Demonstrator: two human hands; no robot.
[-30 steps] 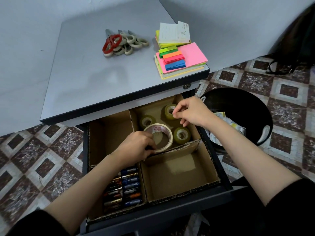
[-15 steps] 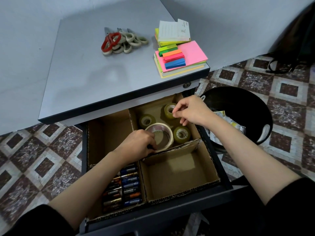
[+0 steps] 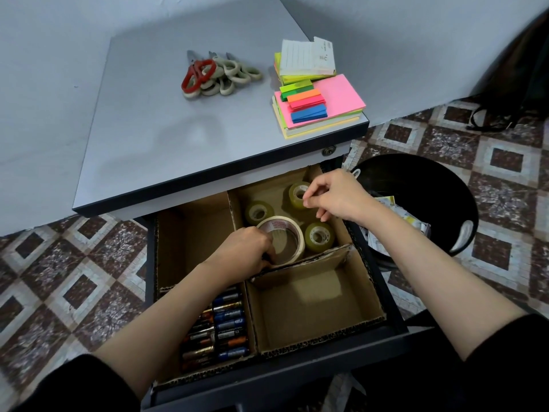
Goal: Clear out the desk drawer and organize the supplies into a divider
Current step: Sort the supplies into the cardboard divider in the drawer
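Grey desk top (image 3: 178, 138) with scissors (image 3: 214, 74) and sticky notes (image 3: 323, 99); tiled floor (image 3: 74, 278), black bin (image 3: 421, 182) beside open drawer (image 3: 297, 379). In far right compartment of divider (image 3: 312, 304), left hand (image 3: 246, 251) gripping big tape roll (image 3: 298, 233), right hand (image 3: 335, 197) pinching small tape roll (image 3: 295, 191).

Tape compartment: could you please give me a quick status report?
Left hand grips the masking tape roll. Right hand pinches the far clear tape roll. Both inside the divider's rear right compartment. Two more clear rolls crowd it.
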